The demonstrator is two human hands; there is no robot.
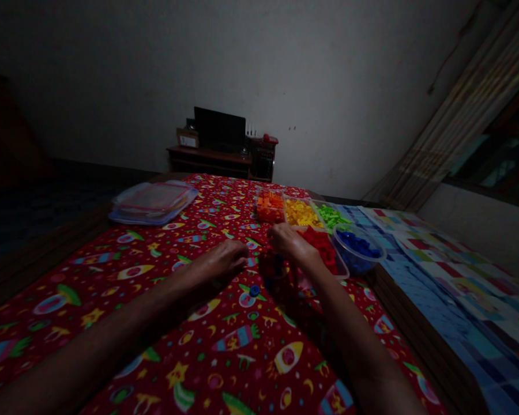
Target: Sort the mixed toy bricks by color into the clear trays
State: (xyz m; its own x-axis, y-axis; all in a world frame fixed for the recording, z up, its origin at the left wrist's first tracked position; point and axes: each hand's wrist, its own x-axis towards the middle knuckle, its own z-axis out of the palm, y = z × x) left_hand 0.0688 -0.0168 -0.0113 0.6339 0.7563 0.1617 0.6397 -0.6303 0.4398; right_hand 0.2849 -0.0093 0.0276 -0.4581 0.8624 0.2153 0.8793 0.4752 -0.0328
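My left hand (230, 257) hovers over the red patterned cloth with its fingers curled inward; whatever they may hold is hidden. To its right, my right hand (289, 241) has its fingers bent together in front of the red pieces (322, 246), and I cannot make out anything between them. A small round blue piece (254, 290) lies on the cloth below the hands. Under my right hand is a dark shadowed patch with some blue in it, too dim to name.
Clear containers hold orange pieces (270, 203), yellow pieces (303, 212) and green pieces (334, 217). A round tub (360, 262) of blue pieces stands at the right. Stacked plastic lids (153, 202) lie at the far left. Beyond the table a monitor (219, 128) sits on a desk.
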